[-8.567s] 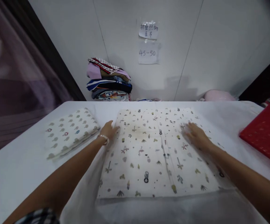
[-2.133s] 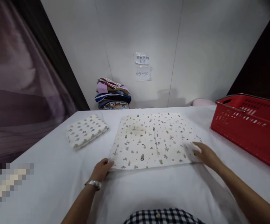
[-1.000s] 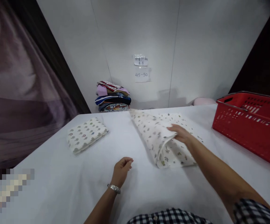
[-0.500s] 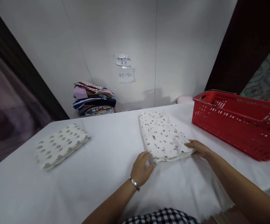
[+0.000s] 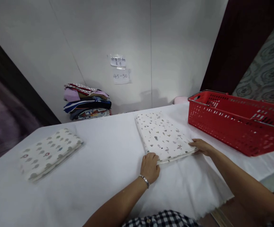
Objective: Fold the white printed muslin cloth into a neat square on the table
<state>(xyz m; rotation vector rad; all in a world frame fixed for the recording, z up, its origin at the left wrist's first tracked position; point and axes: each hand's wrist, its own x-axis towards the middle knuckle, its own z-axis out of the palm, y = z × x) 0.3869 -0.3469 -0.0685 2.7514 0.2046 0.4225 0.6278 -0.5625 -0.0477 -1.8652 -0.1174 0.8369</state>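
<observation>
A folded white cloth (image 5: 163,135) with small plant and animal prints lies flat on the white-covered table (image 5: 108,151) before me. My left hand (image 5: 150,167) grips its near left corner, fingers curled over the edge and thumb hidden. At the near right corner, my right hand (image 5: 202,147) pinches the cloth's edge between thumb and fingers. The folded layers show along the near side. Off to the left rests a second folded white cloth (image 5: 51,153) with grey rounded prints, apart from both hands.
A red plastic basket (image 5: 224,126) with metal handles stands at the right. Behind the table's far edge is a stack of folded clothes (image 5: 88,102). Paper labels (image 5: 122,76) hang on the pale wall. A pink object (image 5: 181,100) shows near the basket.
My left hand has closed over the near left corner, where its fingers were looser before. The near edge looks straighter. The whole view has shifted slightly to the right.
</observation>
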